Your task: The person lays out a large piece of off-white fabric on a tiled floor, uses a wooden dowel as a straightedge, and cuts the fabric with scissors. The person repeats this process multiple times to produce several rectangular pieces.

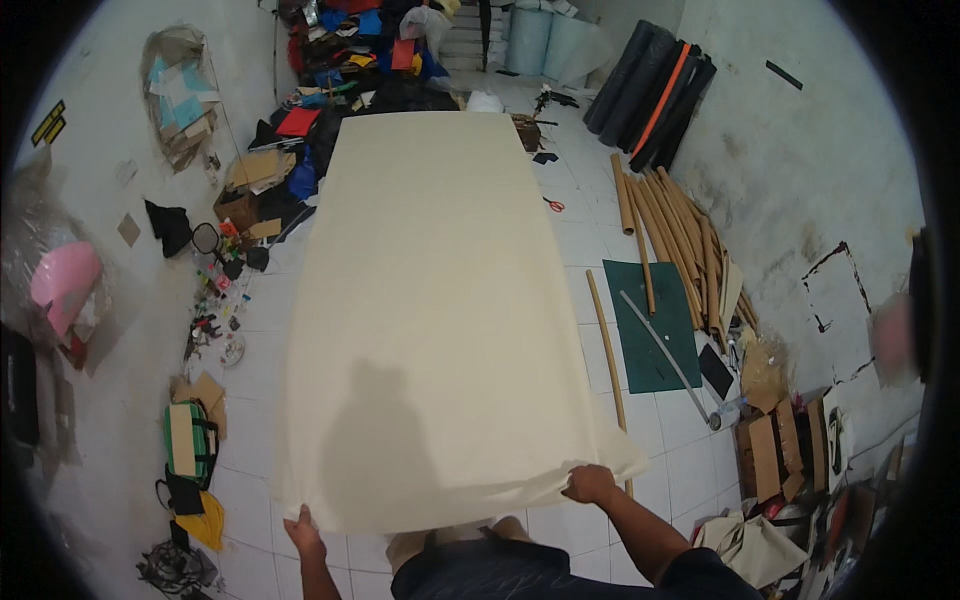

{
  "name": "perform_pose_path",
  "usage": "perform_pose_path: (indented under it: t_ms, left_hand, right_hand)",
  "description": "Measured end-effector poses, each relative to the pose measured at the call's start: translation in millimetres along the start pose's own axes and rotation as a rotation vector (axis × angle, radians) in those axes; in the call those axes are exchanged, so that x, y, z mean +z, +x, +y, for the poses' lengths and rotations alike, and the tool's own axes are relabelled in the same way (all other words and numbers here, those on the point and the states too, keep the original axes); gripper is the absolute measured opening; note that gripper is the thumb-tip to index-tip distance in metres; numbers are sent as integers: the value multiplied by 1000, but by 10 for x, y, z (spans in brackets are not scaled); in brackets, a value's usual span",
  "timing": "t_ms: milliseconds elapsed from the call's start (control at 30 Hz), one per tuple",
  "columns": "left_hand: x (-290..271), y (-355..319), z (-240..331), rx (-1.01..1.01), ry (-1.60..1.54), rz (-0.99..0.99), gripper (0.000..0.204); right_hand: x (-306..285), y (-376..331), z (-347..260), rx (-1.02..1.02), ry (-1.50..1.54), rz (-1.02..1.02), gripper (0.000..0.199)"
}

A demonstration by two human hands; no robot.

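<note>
A long cream sheet of fabric point(440, 280) stretches away from me down the middle of the room, its surface mostly smooth. My left hand point(303, 530) grips its near left corner, thumb up along the edge. Farther right, my right hand point(588, 485) is closed on the near edge, where the cloth is bunched and a loose corner sticks out past my fist. My shadow falls on the near half of the sheet.
Cardboard tubes point(670, 220) and dark fabric rolls point(645, 90) line the right wall. A green cutting mat point(655, 325) lies on the tiled floor beneath a metal ruler point(662, 350). Red scissors point(554, 204) rest beside the sheet. Coloured scraps point(360, 50) are heaped at the back left.
</note>
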State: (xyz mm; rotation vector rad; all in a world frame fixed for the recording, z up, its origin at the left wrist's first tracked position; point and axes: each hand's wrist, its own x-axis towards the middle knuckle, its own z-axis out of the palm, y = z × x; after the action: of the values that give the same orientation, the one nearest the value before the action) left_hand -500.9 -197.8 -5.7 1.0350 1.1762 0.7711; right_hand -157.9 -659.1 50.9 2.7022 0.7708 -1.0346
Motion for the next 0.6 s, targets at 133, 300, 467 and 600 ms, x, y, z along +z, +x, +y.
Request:
perform_pose_path:
  t_ms: [133,300,467,600]
  left_hand:
    - [-345,-588,-125,-11,10,68,37]
    - [-638,-612,-498,-126,18,-79,45]
    - [-417,-250,-1130,-231,164,-142,53]
    - [-619,267,-2450,-238,557,-282,52]
  right_hand:
    - [484,-447,93,0,66,-7,45]
    - [1118,-490,231,-22,181,183,30]
    - [2291,382,568,-157,263,608,18]
    - [3246,1450,822,-190,249,732,16]
